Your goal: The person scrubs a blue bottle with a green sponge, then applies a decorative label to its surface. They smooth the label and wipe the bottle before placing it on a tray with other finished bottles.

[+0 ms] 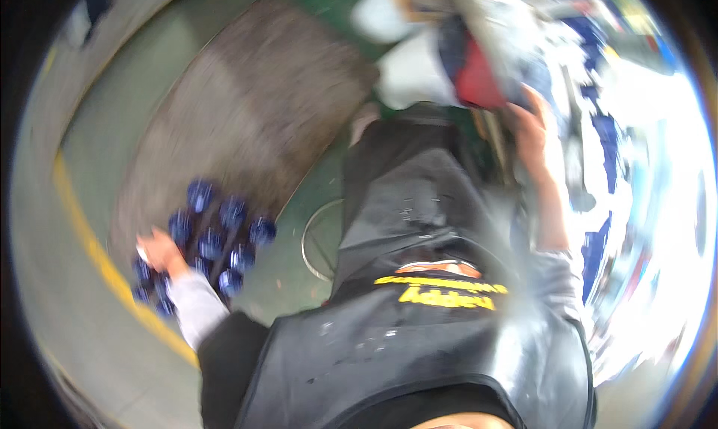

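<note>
a black apron (419,354) lies nearest in the head view. the left hand (158,251) is at shiny blue round pieces (210,243) on a brown board (247,92); the right hand (534,133) is near a red thing (479,77). through the blur, i cannot tell whether either grips anything.

The view is taken from the left unit of two fisheye cameras worn side by side on my head. The lens faces steeply down along my body; the picture is upright, with its left matching my left. My black apron (404,212) sits nearest, filling the lower centre. My left fingers (148,242) and right fingers (533,98) lie farther out, toward opposite sides. The floor (258,290) is farther below; its yellow line (101,255) bows along the rim.
</note>
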### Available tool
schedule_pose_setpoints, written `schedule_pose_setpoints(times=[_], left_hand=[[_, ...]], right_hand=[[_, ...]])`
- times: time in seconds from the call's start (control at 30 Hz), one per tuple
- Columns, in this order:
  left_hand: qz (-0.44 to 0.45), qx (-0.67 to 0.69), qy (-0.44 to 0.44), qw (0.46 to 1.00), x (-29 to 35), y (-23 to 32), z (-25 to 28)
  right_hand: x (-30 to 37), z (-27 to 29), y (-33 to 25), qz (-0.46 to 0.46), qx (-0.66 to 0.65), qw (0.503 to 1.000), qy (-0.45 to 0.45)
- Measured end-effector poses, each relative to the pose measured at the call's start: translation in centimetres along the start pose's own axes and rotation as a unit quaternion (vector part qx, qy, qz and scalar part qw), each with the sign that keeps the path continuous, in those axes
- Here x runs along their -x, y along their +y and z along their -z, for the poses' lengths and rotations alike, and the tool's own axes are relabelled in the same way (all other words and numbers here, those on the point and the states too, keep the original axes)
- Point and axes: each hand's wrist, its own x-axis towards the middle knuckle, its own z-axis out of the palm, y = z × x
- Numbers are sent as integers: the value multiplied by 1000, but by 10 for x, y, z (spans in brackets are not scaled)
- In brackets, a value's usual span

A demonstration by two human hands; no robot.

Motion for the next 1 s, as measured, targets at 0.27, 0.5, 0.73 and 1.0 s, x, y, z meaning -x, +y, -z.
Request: schedule_pose_setpoints(times=[0.27, 0.5, 0.73, 1.0], left_hand=[[-497, 503, -53, 706, 342, 334, 153], [-739, 550, -232, 314, 509, 441, 365], [-802, 430, -341, 235, 623, 494, 403], [-785, 405, -332, 331, 641, 492, 388]], right_hand=[[99, 103, 84, -133, -126, 949, 256], [223, 112, 404, -453, -123, 846, 251], [198, 41, 640, -475, 62, 863, 163], [205, 26, 659, -466, 96, 862, 178]])
